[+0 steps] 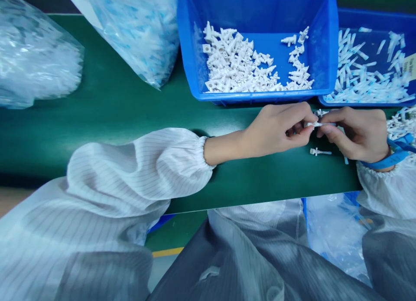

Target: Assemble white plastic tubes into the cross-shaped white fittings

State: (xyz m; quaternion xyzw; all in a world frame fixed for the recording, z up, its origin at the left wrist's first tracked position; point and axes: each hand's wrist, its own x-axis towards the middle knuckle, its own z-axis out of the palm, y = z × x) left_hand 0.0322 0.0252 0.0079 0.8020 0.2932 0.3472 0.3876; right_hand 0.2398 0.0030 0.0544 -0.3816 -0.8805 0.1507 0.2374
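Over the green table (253, 179), my left hand (282, 127) pinches a small white connector (312, 124) between thumb and fingers. My right hand (360, 132), with a blue band (383, 162) at its wrist, closes on a thin translucent tube (326, 124) that meets the connector end to end. How far one sits inside the other cannot be made out. Just below the hands, a white connector with a tube on it (320, 152) lies on the table. Another small white piece (321, 112) shows behind the fingertips.
A deep blue bin (260, 97) of white connectors stands behind my hands. To its right is a shallower blue tray (367, 104) of blue-tipped tubes. Plastic bags (139, 32) of parts lie at the back left. White pieces (401, 123) are piled at far right.
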